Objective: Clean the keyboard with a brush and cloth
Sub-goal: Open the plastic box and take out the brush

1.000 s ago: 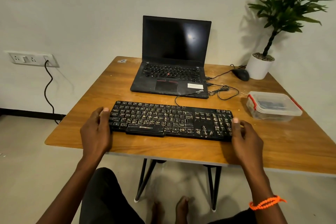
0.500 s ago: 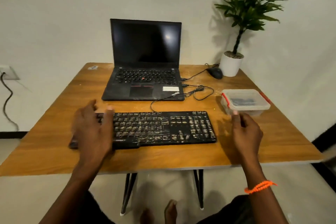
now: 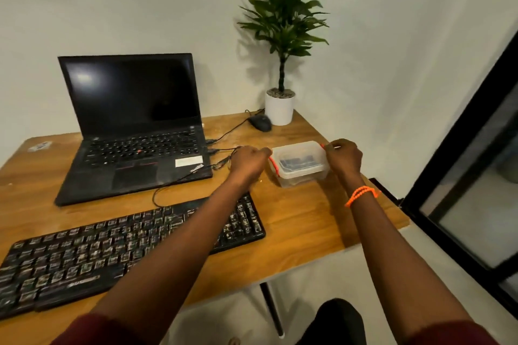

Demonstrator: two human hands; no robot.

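Both hands moved to container (image 3: pixel 299 163), apparently gripping red clips; left forearm over keyboard (image 3: pixel 84 258)

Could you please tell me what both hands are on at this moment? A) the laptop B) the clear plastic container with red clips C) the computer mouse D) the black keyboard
B: the left hand and the right hand are at opposite ends of the clear plastic container, at its red clips, while the keyboard lies untouched nearer the person.
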